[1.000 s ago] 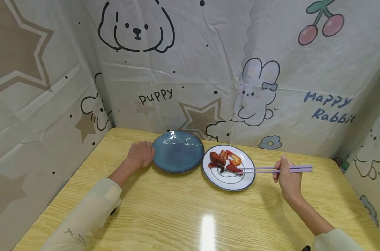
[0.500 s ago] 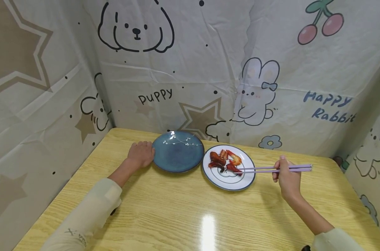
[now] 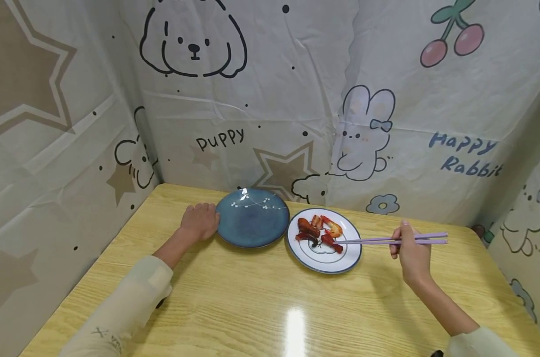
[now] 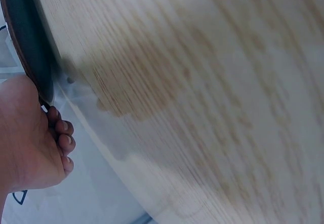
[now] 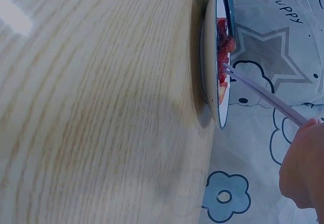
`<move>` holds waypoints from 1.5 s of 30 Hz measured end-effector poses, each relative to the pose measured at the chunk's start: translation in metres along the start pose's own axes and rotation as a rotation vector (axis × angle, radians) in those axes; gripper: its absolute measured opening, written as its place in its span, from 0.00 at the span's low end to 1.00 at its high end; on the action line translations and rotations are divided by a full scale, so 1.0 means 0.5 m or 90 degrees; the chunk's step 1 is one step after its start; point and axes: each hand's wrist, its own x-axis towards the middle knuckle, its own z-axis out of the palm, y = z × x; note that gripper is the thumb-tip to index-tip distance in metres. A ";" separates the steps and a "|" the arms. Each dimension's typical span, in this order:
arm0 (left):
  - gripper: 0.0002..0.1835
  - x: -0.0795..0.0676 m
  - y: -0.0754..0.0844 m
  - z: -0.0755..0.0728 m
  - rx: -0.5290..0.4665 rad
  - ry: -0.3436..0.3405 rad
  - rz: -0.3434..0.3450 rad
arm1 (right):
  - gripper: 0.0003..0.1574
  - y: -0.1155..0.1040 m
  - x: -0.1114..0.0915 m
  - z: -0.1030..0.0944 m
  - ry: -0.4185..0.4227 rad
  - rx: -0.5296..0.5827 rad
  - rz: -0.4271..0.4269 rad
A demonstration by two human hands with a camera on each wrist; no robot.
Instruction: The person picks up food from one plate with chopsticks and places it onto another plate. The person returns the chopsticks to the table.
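Observation:
My left hand [image 3: 200,221] holds the left rim of a dark blue plate [image 3: 252,225] with a white blossom pattern. In the left wrist view its fingers [image 4: 65,140] curl at the plate's edge; the thumb's contact is partly hidden. My right hand [image 3: 413,250] grips a pair of light purple chopsticks [image 3: 381,241] near their middle. Their tips, nearly together, touch a dark red piece of meat [image 3: 330,243] on a white plate with a blue rim [image 3: 307,258]. Beside it lie other brown meat pieces [image 3: 306,227] and an orange shrimp [image 3: 334,229]. The meat rests on the plate.
Both plates stand side by side near the back edge of a light wooden table [image 3: 234,307]. A printed cloth [image 3: 261,99] with cartoon figures hangs behind the table and along its sides. A small dark and green object [image 3: 486,234] shows beyond the right back corner.
The chopstick tips, spread around the dark red piece before, have come together at its upper side, and that piece has turned slightly. The right hand shifted slightly right. The left hand stays put.

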 end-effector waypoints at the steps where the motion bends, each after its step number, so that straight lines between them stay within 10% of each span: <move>1: 0.20 0.000 0.000 0.000 -0.001 0.001 0.000 | 0.31 -0.001 0.001 -0.001 0.000 0.001 0.000; 27: 0.21 -0.003 0.005 -0.007 -0.011 0.000 0.002 | 0.32 -0.007 0.006 -0.041 0.053 -0.130 -0.088; 35: 0.20 -0.004 0.004 -0.004 -0.010 0.000 0.004 | 0.29 0.015 0.005 -0.056 0.028 -0.274 -0.244; 45: 0.20 -0.006 0.005 -0.010 -0.006 0.003 0.006 | 0.22 0.073 0.017 -0.071 -0.057 -0.370 -0.652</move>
